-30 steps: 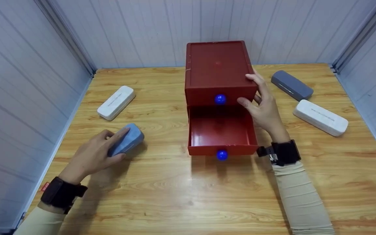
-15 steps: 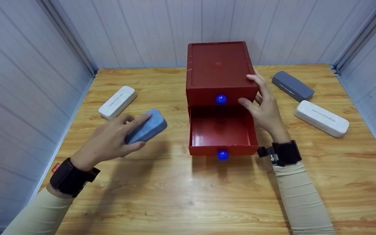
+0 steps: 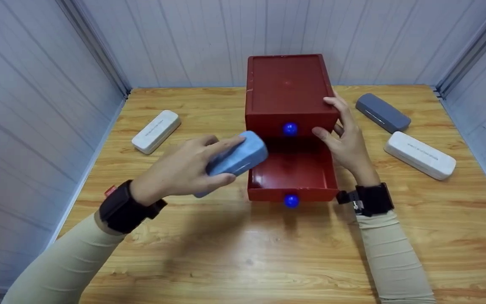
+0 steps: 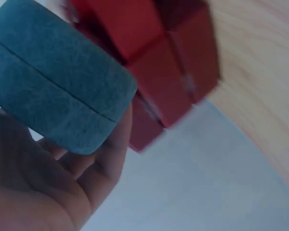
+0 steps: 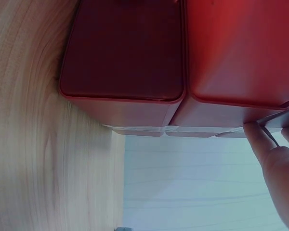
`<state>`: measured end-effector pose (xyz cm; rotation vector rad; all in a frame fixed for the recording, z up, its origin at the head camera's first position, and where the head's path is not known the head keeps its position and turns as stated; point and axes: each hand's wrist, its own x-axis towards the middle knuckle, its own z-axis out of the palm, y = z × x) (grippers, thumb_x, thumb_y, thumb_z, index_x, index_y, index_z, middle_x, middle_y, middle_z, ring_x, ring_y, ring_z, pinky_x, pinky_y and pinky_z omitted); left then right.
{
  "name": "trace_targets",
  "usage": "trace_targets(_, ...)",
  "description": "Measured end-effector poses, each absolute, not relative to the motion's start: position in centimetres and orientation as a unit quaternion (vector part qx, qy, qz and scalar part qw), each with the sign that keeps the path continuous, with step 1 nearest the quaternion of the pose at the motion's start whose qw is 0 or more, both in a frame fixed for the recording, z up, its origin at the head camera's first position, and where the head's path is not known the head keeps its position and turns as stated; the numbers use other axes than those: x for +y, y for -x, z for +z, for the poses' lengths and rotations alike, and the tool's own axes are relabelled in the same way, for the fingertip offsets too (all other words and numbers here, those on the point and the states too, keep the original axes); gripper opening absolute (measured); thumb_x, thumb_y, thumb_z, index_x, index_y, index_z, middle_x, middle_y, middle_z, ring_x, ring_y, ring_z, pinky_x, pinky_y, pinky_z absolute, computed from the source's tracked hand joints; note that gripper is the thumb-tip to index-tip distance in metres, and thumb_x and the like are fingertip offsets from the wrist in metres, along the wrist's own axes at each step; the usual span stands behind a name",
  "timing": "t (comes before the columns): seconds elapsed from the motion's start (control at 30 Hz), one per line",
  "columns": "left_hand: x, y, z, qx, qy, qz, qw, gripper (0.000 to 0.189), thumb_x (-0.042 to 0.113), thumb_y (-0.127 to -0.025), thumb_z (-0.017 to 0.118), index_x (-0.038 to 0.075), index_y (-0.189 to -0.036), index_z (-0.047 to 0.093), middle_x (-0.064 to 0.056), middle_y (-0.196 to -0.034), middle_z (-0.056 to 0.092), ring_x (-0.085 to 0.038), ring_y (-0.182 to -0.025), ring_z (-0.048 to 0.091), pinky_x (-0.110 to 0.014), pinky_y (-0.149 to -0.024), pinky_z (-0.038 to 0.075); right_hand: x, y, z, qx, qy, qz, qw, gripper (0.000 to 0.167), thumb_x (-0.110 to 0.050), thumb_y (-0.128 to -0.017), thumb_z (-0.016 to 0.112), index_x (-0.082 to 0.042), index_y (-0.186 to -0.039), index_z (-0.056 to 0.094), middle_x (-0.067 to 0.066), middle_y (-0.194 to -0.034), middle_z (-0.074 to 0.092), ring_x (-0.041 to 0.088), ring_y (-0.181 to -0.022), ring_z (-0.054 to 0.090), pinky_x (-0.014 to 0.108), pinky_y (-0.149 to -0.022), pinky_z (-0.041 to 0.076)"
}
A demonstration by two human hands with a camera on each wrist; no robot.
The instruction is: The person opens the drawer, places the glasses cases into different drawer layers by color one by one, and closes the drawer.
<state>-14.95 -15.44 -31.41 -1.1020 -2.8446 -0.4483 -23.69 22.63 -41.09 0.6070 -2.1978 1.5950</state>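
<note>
My left hand (image 3: 184, 169) grips a blue glasses case (image 3: 245, 156), thumb along the near side and fingers over the top. The case is held in the air, its far end overlapping the left side of a pulled-out drawer (image 3: 268, 195) in the head view. Up close in the left wrist view, the case (image 4: 58, 72) shows a textured surface and a seam line. The drawer belongs to a red drawer cabinet (image 3: 287, 84) with blue ball knobs. My right hand (image 3: 346, 145) holds the cabinet's upper right front corner, thumb on the front; its fingers (image 5: 257, 139) reach along the side.
A white glasses case (image 3: 156, 131) lies at the left of the wooden table (image 3: 310, 253). On the right lie a grey glasses case (image 3: 382, 112) and another white case (image 3: 420, 155). Pale panel walls (image 3: 196, 42) enclose the table at the back and sides.
My left hand has lifted the blue glasses case off the table and carried it right, up to the open drawer. My right hand keeps its place on the cabinet.
</note>
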Motion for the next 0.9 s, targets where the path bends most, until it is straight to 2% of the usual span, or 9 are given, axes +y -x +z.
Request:
trace_targets(0.13, -12.3, 15.5, -30.5, -0.921, 0.353, -0.16, -0.026, 0.075, 0.056, -0.096, 0.066, 0.038, -0.165, 0.04, -0.015, -0.127, 0.064, -0.025, -0.091, 0.064, -0.036, -0.067, 0.055, 23.1, 23.6, -41.0, -0.777, -0.215, 0.563, 0.18, 0.065, -0.012, -0.098, 0.077, -0.021, -0.156, 0.049, -0.008, -0.172, 0.029, 0.023, -0.15, 0.042, 0.049, -0.116, 0.047)
trace_targets(0.3, -9.2, 16.2, -30.2, -0.916, 0.357, -0.168, -0.073, 0.073, 0.054, -0.097, 0.063, 0.035, -0.164, 0.042, -0.016, -0.13, 0.064, -0.025, -0.092, 0.067, -0.036, -0.07, 0.06, 23.0, 23.6, -41.0, -0.778, -0.22, 0.561, 0.178, 0.064, -0.013, -0.098, 0.076, -0.02, -0.156, 0.049, -0.003, -0.174, 0.027, 0.023, -0.151, 0.041, 0.051, -0.116, 0.048)
trace_targets(0.43, -7.2, 17.0, -30.3, -0.917, 0.34, -0.17, -0.124, 0.074, 0.055, -0.098, 0.061, 0.034, -0.165, 0.04, -0.018, -0.136, 0.062, -0.025, -0.094, 0.067, -0.034, -0.069, 0.061, 22.8, 23.6, -41.1, -0.774, -0.224, 0.564, 0.182, 0.064, -0.015, -0.098, 0.077, -0.02, -0.156, 0.049, -0.004, -0.173, 0.029, 0.022, -0.15, 0.043, 0.05, -0.115, 0.049)
trace_targets(0.57, -5.1, 17.6, -30.6, -0.924, 0.319, -0.15, -0.151, 0.075, 0.057, -0.098, 0.06, 0.032, -0.166, 0.039, -0.018, -0.145, 0.058, -0.026, -0.105, 0.063, -0.037, -0.075, 0.059, 22.6, 23.7, -41.2, -0.766, -0.234, 0.57, 0.182, 0.064, -0.013, -0.099, 0.076, -0.018, -0.156, 0.049, -0.003, -0.173, 0.029, 0.022, -0.15, 0.043, 0.048, -0.114, 0.05)
trace_targets(0.67, -3.7, 18.0, -30.9, -0.929, 0.307, -0.133, -0.159, 0.074, 0.058, -0.098, 0.06, 0.03, -0.164, 0.042, -0.016, -0.143, 0.059, -0.026, -0.111, 0.06, -0.04, -0.079, 0.058, 22.6, 23.7, -41.2, -0.764, -0.238, 0.572, 0.181, 0.063, -0.011, -0.099, 0.075, -0.016, -0.156, 0.049, -0.002, -0.173, 0.028, 0.022, -0.151, 0.042, 0.048, -0.114, 0.05)
trace_targets(0.9, -0.9, 18.7, -32.1, -0.943, 0.266, -0.084, -0.183, 0.073, 0.061, -0.099, 0.06, 0.029, -0.163, 0.046, -0.013, -0.129, 0.065, -0.029, -0.105, 0.063, -0.041, -0.079, 0.057, 22.9, 23.7, -41.1, -0.763, -0.24, 0.572, 0.182, 0.063, -0.01, -0.098, 0.076, -0.017, -0.155, 0.049, -0.002, -0.173, 0.028, 0.021, -0.153, 0.04, 0.051, -0.113, 0.05)
